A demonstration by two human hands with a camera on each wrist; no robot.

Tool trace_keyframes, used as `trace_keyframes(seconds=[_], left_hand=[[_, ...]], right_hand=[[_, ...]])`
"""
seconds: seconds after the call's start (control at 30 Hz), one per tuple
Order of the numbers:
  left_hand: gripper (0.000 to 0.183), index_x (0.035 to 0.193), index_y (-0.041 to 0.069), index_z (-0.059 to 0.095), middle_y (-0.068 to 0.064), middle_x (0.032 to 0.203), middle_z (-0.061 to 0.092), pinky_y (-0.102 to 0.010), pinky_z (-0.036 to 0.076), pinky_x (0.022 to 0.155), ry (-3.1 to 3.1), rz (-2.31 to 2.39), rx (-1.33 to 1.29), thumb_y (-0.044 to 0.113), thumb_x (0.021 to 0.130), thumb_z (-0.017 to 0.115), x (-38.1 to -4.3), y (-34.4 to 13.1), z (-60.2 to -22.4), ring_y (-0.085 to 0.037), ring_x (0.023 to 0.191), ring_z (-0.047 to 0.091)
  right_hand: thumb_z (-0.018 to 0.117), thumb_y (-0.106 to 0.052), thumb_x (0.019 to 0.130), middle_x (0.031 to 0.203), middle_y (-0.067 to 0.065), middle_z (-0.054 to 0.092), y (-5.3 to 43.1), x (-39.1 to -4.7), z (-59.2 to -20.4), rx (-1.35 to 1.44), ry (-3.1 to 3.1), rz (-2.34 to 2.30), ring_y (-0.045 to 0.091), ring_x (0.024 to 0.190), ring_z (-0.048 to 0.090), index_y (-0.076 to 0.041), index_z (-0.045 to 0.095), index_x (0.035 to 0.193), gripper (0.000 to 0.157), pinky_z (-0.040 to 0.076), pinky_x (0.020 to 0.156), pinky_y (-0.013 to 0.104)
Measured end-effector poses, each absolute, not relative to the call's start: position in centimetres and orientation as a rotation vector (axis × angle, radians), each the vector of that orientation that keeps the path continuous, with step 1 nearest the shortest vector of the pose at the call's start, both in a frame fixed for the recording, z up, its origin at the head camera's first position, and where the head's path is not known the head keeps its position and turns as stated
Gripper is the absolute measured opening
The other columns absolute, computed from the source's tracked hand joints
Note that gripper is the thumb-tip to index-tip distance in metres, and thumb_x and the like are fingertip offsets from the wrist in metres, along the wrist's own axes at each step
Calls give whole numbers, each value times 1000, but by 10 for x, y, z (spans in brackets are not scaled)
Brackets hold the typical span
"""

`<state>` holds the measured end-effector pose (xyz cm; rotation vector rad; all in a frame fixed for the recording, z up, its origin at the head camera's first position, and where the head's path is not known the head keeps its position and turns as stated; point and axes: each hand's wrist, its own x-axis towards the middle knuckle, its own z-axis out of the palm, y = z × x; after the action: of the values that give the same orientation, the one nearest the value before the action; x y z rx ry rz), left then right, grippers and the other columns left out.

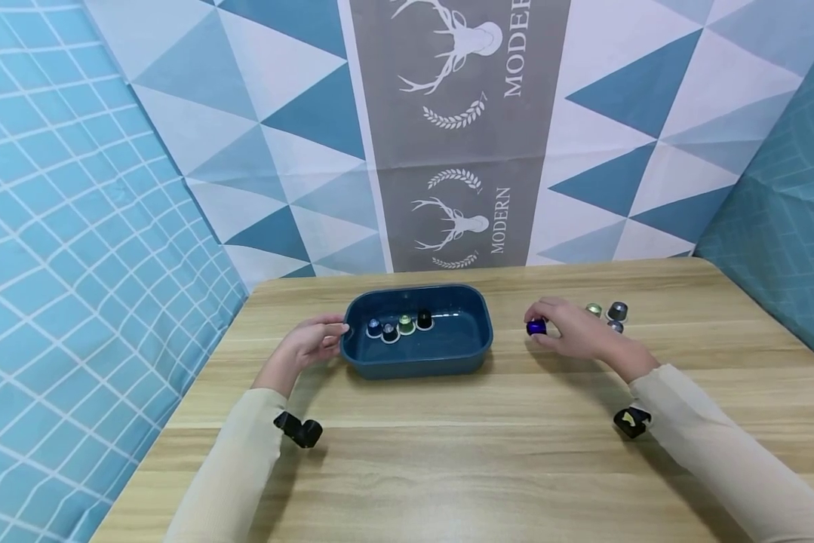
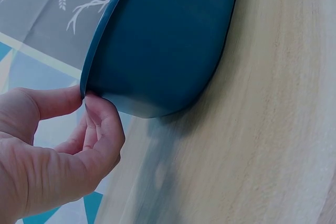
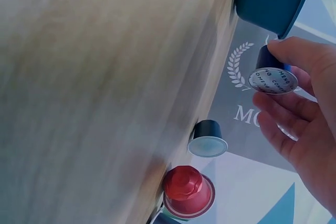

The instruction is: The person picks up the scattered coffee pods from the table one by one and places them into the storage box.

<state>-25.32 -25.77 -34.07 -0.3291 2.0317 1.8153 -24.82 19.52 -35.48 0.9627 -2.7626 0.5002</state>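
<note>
My left hand (image 1: 314, 338) pinches the left rim of a dark blue plastic bin (image 1: 416, 367), its thumb and fingertips at the edge in the left wrist view. Inside the bin, several coffee capsules stand towards the left and back: a blue one (image 1: 374, 327), a dark grey one (image 1: 389, 332), a green one (image 1: 406, 324) and a black one (image 1: 424, 319). To the right of the bin, my right hand (image 1: 569, 329) holds a shiny dark blue coffee capsule (image 1: 536, 326) between thumb and fingers. Its printed foil lid (image 3: 273, 81) shows in the right wrist view.
More capsules stand on the wooden table (image 1: 407, 460) beyond my right hand: a gold-green one (image 1: 593, 309), a dark one (image 1: 618, 311) and a greyish one (image 1: 615, 326). The right wrist view also shows a red capsule (image 3: 184, 184). A patterned cloth (image 1: 298, 136) hangs behind the table.
</note>
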Motion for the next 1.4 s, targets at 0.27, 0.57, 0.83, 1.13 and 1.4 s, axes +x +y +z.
trace_keyframes(seconds=[0.27,0.57,0.83,1.13,1.4], left_hand=[[57,149,5,30,3,104,56,-18,50,69,2020,1836,-319,15,98,55,-252,-260,-342,-4,85,57],[57,148,4,32,3,98,58,-18,50,67,2012,1835,-342,14,97,55,-252,-257,-347,-4,82,57],[56,148,4,31,4,96,59,-17,50,65,1993,1856,-338,13,98,54,-251,-257,-347,-4,81,59],[56,148,5,31,3,98,58,-17,51,64,2001,1846,-333,14,98,54,-252,-257,-344,-4,80,58],[57,149,4,30,4,96,60,-17,51,66,1999,1854,-301,13,98,54,-253,-256,-342,-3,79,59]], right_hand=[[73,-14,83,100,8,65,190,-249,-350,978,-2712,514,20,92,61,-3,65,106,27,53,80,39],[74,-15,84,101,6,66,186,-248,-350,989,-2710,519,18,93,61,-6,65,107,27,54,80,38],[72,-15,85,98,5,64,176,-252,-340,1021,-2703,518,16,89,58,-6,64,107,26,53,81,38],[73,-14,84,97,5,65,164,-257,-331,1086,-2679,524,15,87,58,-6,64,105,24,53,78,36],[71,-12,85,94,4,64,151,-262,-318,1168,-2648,513,17,85,57,-5,65,103,21,52,77,35]])
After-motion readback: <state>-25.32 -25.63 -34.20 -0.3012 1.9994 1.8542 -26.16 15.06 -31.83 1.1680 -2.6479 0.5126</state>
